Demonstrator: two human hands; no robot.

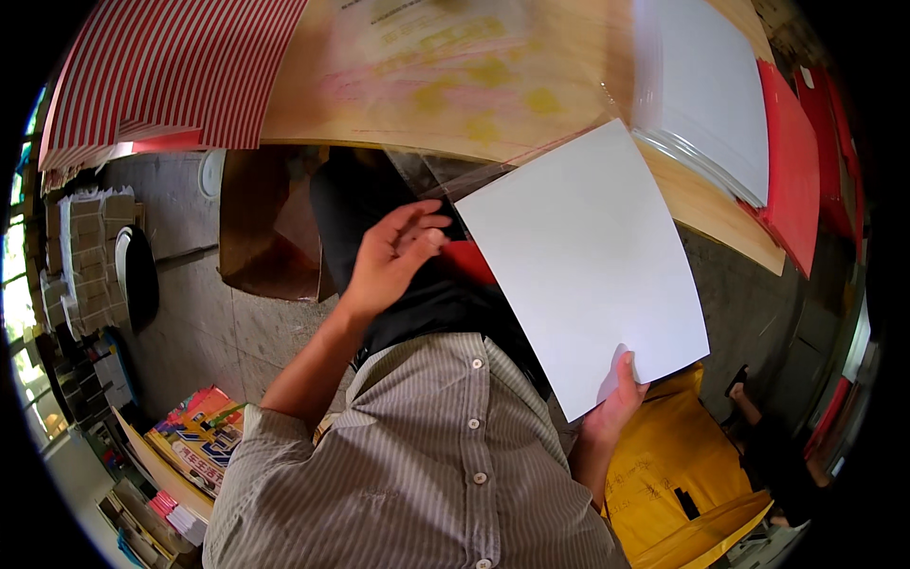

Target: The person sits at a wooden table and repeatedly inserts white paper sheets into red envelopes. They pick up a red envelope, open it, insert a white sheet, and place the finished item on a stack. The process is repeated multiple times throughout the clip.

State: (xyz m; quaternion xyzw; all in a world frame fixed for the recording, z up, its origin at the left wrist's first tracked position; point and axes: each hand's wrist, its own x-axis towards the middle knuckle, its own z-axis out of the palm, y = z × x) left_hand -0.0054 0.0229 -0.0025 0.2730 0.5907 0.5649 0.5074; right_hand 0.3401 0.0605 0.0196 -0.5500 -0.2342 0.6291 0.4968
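Observation:
A plain white sheet (588, 266) slants over my lap, its far corner overlapping the table edge. My right hand (618, 394) grips the near edge of this sheet, thumb on top and the other fingers hidden beneath. Just left of the sheet, my left hand (403, 248) is raised over my thigh with loosely bent fingers apart. I see nothing held in it. Clear plastic film (445, 171) shows past the sheet's far left edge, close to my left fingertips. How the film and sheet are joined, if at all, I cannot tell.
The wooden table (379, 109) carries red-and-white striped sheets (180, 71) at left. At right lie a stack of white sheets in clear plastic (711, 104) and red folders (791, 161). Below are a cardboard box (251, 228) and a yellow bag (668, 469). Another person's leg (749, 408) shows at right.

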